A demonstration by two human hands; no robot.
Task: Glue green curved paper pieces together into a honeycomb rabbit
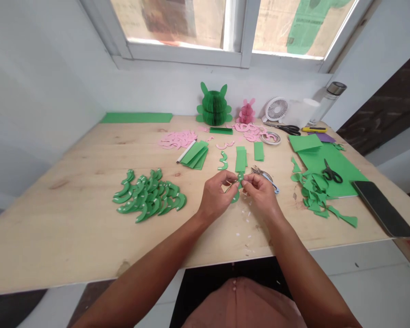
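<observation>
Pinching a small green paper piece [240, 178], left hand [220, 192] and right hand [259, 190] both close on it, fingers partly hiding its outline

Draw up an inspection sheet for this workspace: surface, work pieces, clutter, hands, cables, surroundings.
Surface: wooden table, tiny pale scraps near its front edge.
Work pieces: one green cutout in hand; a pile of curved green cutouts to the left, many with white patches.
Clutter: offcuts at right; scissors on the green sheet; phone reaching the front edge.
Hands: left hand and right hand both pinch the cutout.
Cables: nothing seen.
Surroundings: window above; fan by the wall.
</observation>
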